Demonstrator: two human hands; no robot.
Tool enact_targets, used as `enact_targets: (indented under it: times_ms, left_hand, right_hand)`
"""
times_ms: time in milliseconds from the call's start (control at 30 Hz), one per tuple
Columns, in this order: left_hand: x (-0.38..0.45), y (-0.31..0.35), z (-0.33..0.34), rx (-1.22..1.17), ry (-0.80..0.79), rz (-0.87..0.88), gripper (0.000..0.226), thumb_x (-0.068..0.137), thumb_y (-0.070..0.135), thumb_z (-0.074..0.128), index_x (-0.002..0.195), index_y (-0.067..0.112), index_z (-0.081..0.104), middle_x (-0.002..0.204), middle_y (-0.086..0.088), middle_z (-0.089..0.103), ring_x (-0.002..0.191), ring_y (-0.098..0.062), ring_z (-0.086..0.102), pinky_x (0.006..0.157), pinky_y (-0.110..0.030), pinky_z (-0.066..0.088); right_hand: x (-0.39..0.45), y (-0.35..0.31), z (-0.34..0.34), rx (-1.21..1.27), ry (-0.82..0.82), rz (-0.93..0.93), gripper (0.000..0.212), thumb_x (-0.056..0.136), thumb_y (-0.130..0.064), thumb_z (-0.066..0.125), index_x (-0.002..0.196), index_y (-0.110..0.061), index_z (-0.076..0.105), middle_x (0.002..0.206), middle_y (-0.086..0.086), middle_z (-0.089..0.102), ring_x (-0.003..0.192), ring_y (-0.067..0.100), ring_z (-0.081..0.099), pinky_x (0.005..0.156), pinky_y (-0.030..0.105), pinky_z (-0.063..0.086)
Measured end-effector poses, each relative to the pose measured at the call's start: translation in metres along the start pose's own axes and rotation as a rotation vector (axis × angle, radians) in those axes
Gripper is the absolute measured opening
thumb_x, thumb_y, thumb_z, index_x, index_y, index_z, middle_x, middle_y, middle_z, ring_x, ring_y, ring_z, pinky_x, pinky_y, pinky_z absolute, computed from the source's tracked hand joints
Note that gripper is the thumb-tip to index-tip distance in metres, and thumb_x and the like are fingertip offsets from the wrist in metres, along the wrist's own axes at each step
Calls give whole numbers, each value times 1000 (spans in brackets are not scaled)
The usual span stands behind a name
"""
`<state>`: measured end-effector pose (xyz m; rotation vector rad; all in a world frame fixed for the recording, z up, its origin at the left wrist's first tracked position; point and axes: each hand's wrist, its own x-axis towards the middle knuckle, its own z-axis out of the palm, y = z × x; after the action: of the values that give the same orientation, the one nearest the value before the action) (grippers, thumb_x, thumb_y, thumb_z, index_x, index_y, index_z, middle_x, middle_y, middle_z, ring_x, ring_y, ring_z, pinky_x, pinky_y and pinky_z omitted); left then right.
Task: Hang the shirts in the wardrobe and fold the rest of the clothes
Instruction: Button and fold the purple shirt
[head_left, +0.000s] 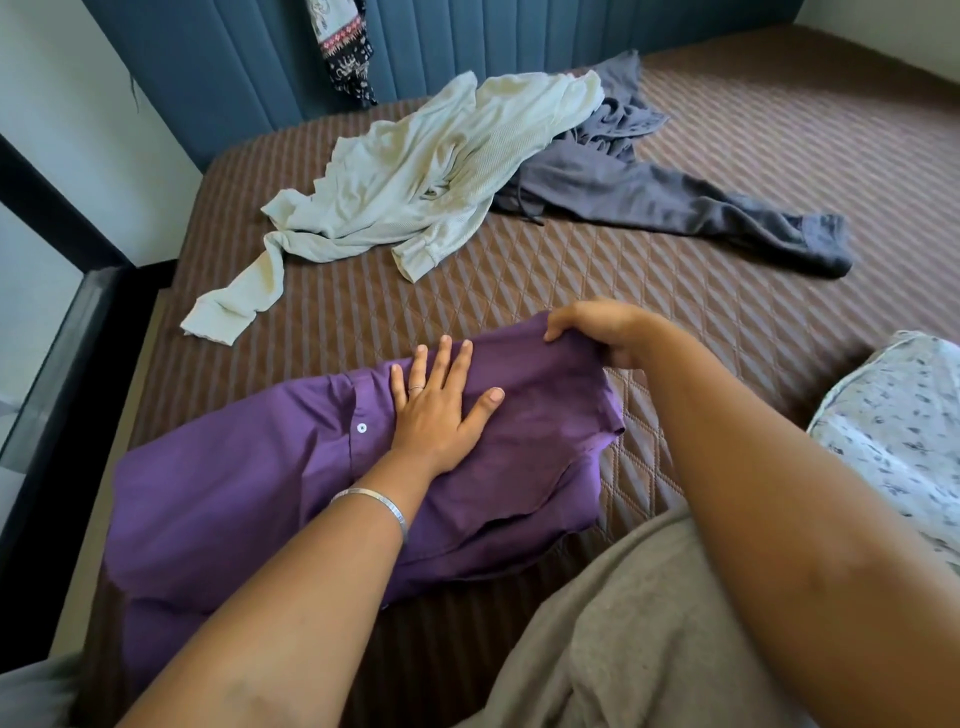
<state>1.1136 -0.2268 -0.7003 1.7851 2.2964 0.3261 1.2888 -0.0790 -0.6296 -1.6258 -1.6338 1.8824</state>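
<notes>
A purple shirt (249, 493) lies partly folded on the near side of the bed (779, 156). My left hand (441, 410) presses flat on the middle of it, fingers spread. My right hand (602, 327) grips the shirt's far right edge, lifted slightly off the bedcover. Farther back lie a crumpled pale cream top (415, 176) and dark grey trousers (675, 202), partly overlapping.
The brown quilted bedcover (519, 291) shows between the purple shirt and the other clothes. A blue padded headboard (249, 57) stands behind, with a patterned cloth (345, 47) hanging on it. A floral pillow (904, 426) lies at the right; the bed's edge runs along the left.
</notes>
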Motion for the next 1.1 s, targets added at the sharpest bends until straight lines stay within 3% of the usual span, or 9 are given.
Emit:
enact_targets:
  times_ms: [233,433,633,767,833,900,967,1033,1100]
  left_hand:
    - [-4,1,-17,12,-147,4,112,66,95,23,154,32,-6,160,2,-23,147,-25,-22,116,-54,-14]
    - [-69,0,-42,298,-67,-161,109,68,94,15,152,30,-13,152,-12,-39,137,-39,-38,91,-67,-31]
    - [-111,-2,-38,110,-467,-272,114,75,87,35,149,23,-26,153,-6,-37,139,-39,-34,111,-63,-15]
    - [-100,-1,-74,-180,-302,-252,85,82,63,58,150,23,27,158,-4,26,143,-32,26,114,-44,29]
    - [-94,1,-88,-580,-110,-349,57,87,60,55,126,19,57,129,-2,58,121,-24,54,98,-35,44]
    - [-80,-6,-92,-1120,-122,-530,59,86,70,48,102,16,65,104,-5,68,95,-24,64,83,-35,50]
    - [-70,-20,-90,-1496,-198,-667,86,70,87,48,112,14,67,107,-10,71,96,-26,67,86,-38,51]
    - [-65,-32,-84,-1517,-214,-694,105,47,92,61,121,19,66,115,-10,70,107,-25,66,97,-42,48]
    - [-66,-34,-74,-1399,-147,-674,86,48,72,79,113,17,70,106,-7,73,103,-24,68,96,-43,50]
  right_hand:
    - [-21,13,2,-153,-157,246,67,58,-35,90,112,-6,63,109,10,70,103,28,66,96,42,51]
    - [-45,5,13,-143,-195,169,41,75,-18,75,111,-2,65,101,19,72,94,36,70,85,47,56]
    - [-67,0,35,-67,-291,96,41,80,-3,67,119,6,60,105,21,71,94,32,70,79,41,58]
    - [-85,-16,50,-226,-177,-42,46,85,9,57,127,5,38,93,26,66,84,36,67,81,47,57]
    - [-97,-26,70,-303,-149,-133,49,87,6,53,126,-10,30,67,16,57,57,25,57,56,34,55]
    - [-110,-35,96,-210,-236,-190,34,92,-3,56,122,-9,41,76,13,57,61,21,57,48,29,52]
    - [-116,-40,117,66,-354,-168,20,98,-20,53,113,-9,48,101,16,59,76,27,64,59,34,58]
    - [-113,-39,127,332,-291,-178,20,101,-21,47,115,-7,47,106,19,57,76,29,66,66,37,60]
    - [-107,-35,129,394,-91,-239,10,101,-12,44,107,-7,49,99,16,57,70,23,61,65,36,58]
